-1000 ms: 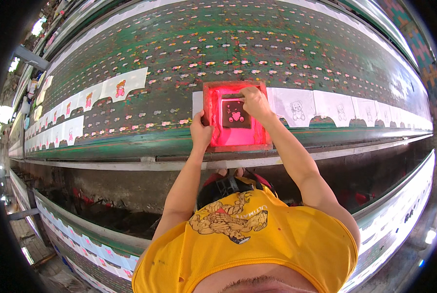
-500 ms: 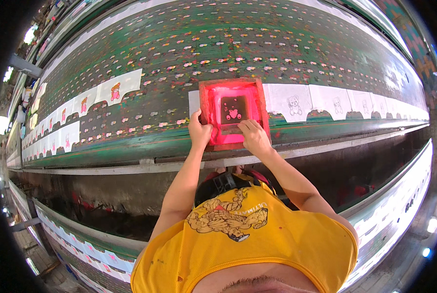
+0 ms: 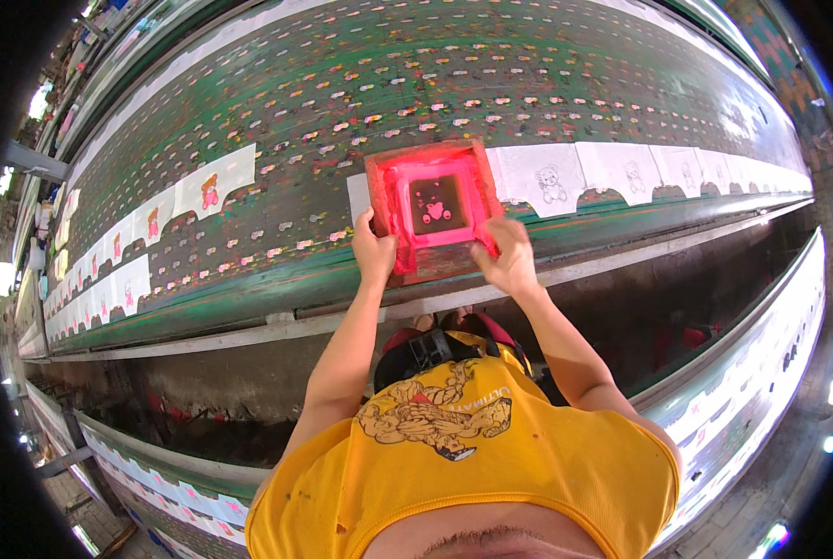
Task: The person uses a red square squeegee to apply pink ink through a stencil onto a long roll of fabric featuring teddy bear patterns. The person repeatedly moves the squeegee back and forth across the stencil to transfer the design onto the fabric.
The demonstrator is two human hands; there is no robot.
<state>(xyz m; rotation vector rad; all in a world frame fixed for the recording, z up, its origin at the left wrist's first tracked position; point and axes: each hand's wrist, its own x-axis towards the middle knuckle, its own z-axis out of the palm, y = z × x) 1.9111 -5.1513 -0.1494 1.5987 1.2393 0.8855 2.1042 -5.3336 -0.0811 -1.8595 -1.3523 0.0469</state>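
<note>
A wooden screen-printing frame [image 3: 426,150], smeared with bright pink ink, lies on the long green printing table [image 3: 277,279]. Its dark mesh window [image 3: 438,200] shows a small pink bear-part pattern. My left hand [image 3: 374,252] is closed round the frame's left rim near the front corner. At the right front corner, my right hand [image 3: 511,256] has its fingers curled over the rim and its thumb towards the front; it is slightly blurred. A white fabric piece [image 3: 358,194] sticks out from under the frame's left side, the rest of it covered.
White pieces with bear outlines [image 3: 551,184] run in a row to the right. On the left lie pieces with coloured bears [image 3: 209,191] and a second, nearer row with pink prints [image 3: 129,287]. A pale rail [image 3: 277,333] edges the table; another table with prints [image 3: 169,475] stands behind me.
My right hand has moved from inside the frame's front part out to its right rim. The left hand keeps its hold. The whole view has tilted a little.
</note>
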